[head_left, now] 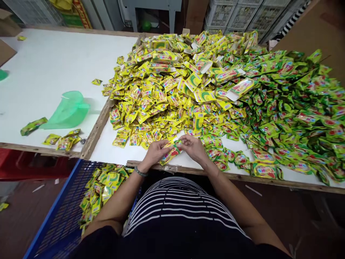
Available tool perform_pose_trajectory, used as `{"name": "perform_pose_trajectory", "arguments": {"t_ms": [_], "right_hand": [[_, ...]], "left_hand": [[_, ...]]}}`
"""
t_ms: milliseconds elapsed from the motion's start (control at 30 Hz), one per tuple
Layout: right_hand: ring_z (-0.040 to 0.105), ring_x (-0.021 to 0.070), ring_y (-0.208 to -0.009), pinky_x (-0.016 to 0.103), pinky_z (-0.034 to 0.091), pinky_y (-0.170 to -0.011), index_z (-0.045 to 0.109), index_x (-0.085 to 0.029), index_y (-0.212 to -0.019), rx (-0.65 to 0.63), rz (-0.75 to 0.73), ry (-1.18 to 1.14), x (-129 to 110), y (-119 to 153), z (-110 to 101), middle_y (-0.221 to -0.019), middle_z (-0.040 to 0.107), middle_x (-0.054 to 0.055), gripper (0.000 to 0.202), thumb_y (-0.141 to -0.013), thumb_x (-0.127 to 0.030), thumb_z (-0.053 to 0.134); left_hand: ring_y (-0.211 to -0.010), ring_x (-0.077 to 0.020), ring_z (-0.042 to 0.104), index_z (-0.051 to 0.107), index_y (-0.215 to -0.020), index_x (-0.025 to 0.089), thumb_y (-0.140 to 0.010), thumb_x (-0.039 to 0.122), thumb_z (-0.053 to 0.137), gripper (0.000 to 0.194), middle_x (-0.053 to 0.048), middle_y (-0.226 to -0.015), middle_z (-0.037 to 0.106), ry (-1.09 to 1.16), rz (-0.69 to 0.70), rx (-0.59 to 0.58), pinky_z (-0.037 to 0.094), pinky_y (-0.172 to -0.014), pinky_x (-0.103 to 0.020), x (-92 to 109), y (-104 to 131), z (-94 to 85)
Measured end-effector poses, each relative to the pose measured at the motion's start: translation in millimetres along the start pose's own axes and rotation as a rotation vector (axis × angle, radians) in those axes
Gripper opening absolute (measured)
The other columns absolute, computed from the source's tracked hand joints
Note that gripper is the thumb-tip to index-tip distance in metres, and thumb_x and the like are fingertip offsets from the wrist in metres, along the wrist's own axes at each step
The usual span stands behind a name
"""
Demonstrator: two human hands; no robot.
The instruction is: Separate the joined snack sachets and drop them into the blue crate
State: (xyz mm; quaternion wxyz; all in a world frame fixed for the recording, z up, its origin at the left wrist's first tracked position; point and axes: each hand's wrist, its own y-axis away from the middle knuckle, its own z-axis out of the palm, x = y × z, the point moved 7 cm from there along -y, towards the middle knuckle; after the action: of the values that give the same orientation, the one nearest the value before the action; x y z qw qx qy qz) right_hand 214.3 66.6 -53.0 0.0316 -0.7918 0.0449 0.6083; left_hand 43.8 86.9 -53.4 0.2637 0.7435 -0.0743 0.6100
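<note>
Near the table's front edge, my left hand (156,152) is closed on the left side of a small yellow-green carton (170,151) with a white flap at its top. My right hand (192,146) has its fingers pinched at the carton's upper right end, where a small green packet seems to be; the exact grip is too small to tell. Behind my hands lies a heap of yellow packets (145,104) with flat and open cartons (205,96) on top. Green packets (277,108) are heaped to the right, and a few lie beside my right forearm.
A green plastic scoop (68,111) and loose packets lie on the white table (54,64) at left. A wooden strip (98,129) divides the tabletop. Below the edge, a blue crate (58,212) holds filled cartons. Plastic crates (221,14) stand behind the table.
</note>
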Motion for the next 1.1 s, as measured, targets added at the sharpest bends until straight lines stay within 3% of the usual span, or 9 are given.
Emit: {"name": "perform_pose_trajectory", "arguments": {"t_ms": [100, 200, 300, 367, 500, 567, 833, 967, 1100], "right_hand": [[0.054, 0.0148, -0.061, 0.028, 0.045, -0.058, 0.063, -0.019, -0.092, 0.076, 0.003, 0.081, 1, -22, 6, -0.07, 0.06, 0.0, 0.038, -0.078, -0.054, 0.062], [0.055, 0.0204, -0.075, 0.034, 0.046, -0.069, 0.062, -0.018, -0.089, 0.183, -0.112, 0.423, -1, -43, 11, -0.084, 0.061, 0.007, 0.034, -0.08, -0.051, 0.063], [0.052, 0.0249, -0.088, 0.037, 0.044, -0.079, 0.059, -0.019, -0.083, 0.122, -0.246, 0.664, -1, -50, 31, -0.092, 0.059, 0.01, 0.019, -0.082, -0.038, 0.061], [0.051, 0.0249, -0.09, 0.037, 0.042, -0.081, 0.056, -0.02, -0.077, 0.105, -0.284, 0.726, 1, -48, 42, -0.089, 0.058, 0.01, 0.012, -0.086, -0.027, 0.054], [0.053, 0.0224, -0.085, 0.032, 0.042, -0.075, 0.056, -0.019, -0.097, 0.077, -0.284, 0.698, 4, -47, 56, -0.09, 0.059, 0.008, 0.016, -0.083, -0.014, 0.05], [0.054, 0.0213, -0.08, 0.03, 0.042, -0.071, 0.057, -0.021, -0.087, 0.088, -0.334, 0.726, -1, -47, 58, -0.083, 0.06, 0.005, 0.013, -0.081, -0.011, 0.05], [0.064, 0.0229, -0.083, 0.034, 0.049, -0.075, 0.062, -0.02, -0.104, 0.189, -0.282, 0.41, 1, -23, 22, -0.088, 0.068, 0.007, 0.024, -0.088, -0.023, 0.044], [0.063, 0.0265, -0.103, 0.043, 0.048, -0.092, 0.068, -0.02, -0.101, 0.236, -0.164, 0.283, 11, -3, -8, -0.105, 0.07, 0.011, 0.028, -0.083, -0.031, 0.05], [0.063, 0.0262, -0.105, 0.044, 0.045, -0.097, 0.068, -0.019, -0.098, 0.172, -0.107, 0.211, 7, 8, -27, -0.106, 0.07, 0.01, 0.028, -0.084, -0.037, 0.052]], "left_hand": [[-0.054, -0.0112, 0.052, 0.071, -0.088, 0.01, -0.061, 0.051, 0.078, 0.049, -0.002, -0.064, 0.066, 0.13, -0.104, 0.089, 0.034, -0.05, -0.022, -8, 3, -19.1], [-0.052, -0.0107, 0.053, 0.069, -0.085, 0.012, -0.056, 0.049, 0.081, 0.049, -0.001, -0.063, 0.066, 0.224, -0.174, 0.163, 0.035, -0.05, -0.021, -15, 8, -35.1], [-0.052, -0.0104, 0.053, 0.067, -0.085, 0.012, -0.051, 0.047, 0.084, 0.052, 0.001, -0.061, 0.064, 0.29, -0.195, 0.247, 0.037, -0.051, -0.021, -19, 13, -46.8], [-0.053, -0.0109, 0.054, 0.067, -0.086, 0.012, -0.05, 0.047, 0.084, 0.053, 0.001, -0.061, 0.064, 0.3, -0.18, 0.291, 0.038, -0.053, -0.022, -19, 14, -52.4], [-0.053, -0.0119, 0.054, 0.066, -0.082, 0.012, -0.048, 0.049, 0.084, 0.053, 0.003, -0.056, 0.061, 0.28, -0.148, 0.305, 0.038, -0.052, -0.022, -22, 7, -57.7], [-0.053, -0.0131, 0.056, 0.066, -0.082, 0.013, -0.046, 0.048, 0.084, 0.054, 0.003, -0.056, 0.061, 0.29, -0.126, 0.296, 0.039, -0.052, -0.022, -21, 0, -59.0], [-0.067, -0.0167, 0.064, 0.068, -0.087, 0.015, -0.048, 0.044, 0.085, 0.052, -0.001, -0.071, 0.07, 0.342, -0.082, 0.249, 0.048, -0.065, -0.026, -8, 1, -51.4], [-0.06, -0.0143, 0.058, 0.069, -0.089, 0.012, -0.056, 0.046, 0.08, 0.048, 0.001, -0.061, 0.064, 0.207, -0.053, 0.207, 0.044, -0.059, -0.024, -5, 4, -33.2], [-0.063, -0.0145, 0.059, 0.07, -0.098, 0.011, -0.061, 0.046, 0.079, 0.051, -0.001, -0.066, 0.066, 0.195, -0.03, 0.134, 0.044, -0.058, -0.024, -10, 3, -15.9]]}}
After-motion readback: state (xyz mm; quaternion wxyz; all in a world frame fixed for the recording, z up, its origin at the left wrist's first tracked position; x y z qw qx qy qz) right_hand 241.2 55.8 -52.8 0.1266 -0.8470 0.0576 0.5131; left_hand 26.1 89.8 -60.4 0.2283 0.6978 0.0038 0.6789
